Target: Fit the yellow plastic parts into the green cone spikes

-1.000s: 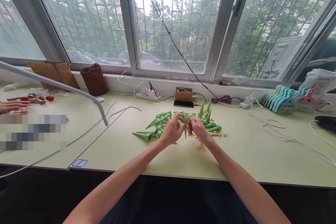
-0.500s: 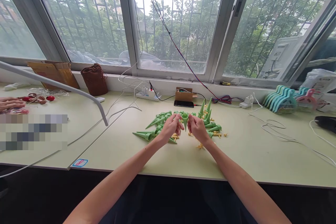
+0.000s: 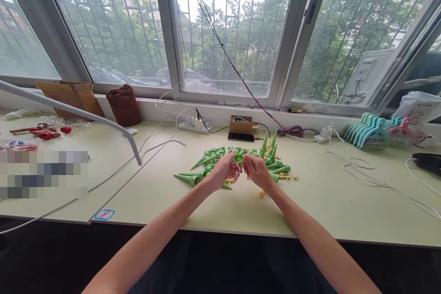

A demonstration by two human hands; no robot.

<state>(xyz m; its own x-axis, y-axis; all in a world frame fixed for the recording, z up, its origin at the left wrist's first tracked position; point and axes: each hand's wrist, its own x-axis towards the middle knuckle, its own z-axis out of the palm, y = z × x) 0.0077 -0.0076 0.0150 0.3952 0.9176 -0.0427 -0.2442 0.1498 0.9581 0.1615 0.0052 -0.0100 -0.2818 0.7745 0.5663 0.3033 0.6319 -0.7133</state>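
Observation:
A green plastic cone spike sits between my two hands, its round open end facing me. My left hand pinches it from the left and my right hand grips it from the right, fingers curled. Both hands hover just above the pale green table. Behind and beside them lies a pile of several more green cones; two stand upright. Small yellow plastic pieces are scattered among the cones, and one lies near my right wrist.
A black phone and a small cardboard box lie behind the pile, with a power strip and cables. A white tube crosses the left. Teal hangers stand at right. Red items lie at far left.
The cone has turned from point-down to open end facing me, and my hands have closed in on it. The other person's hand at the far left has gone out of view.

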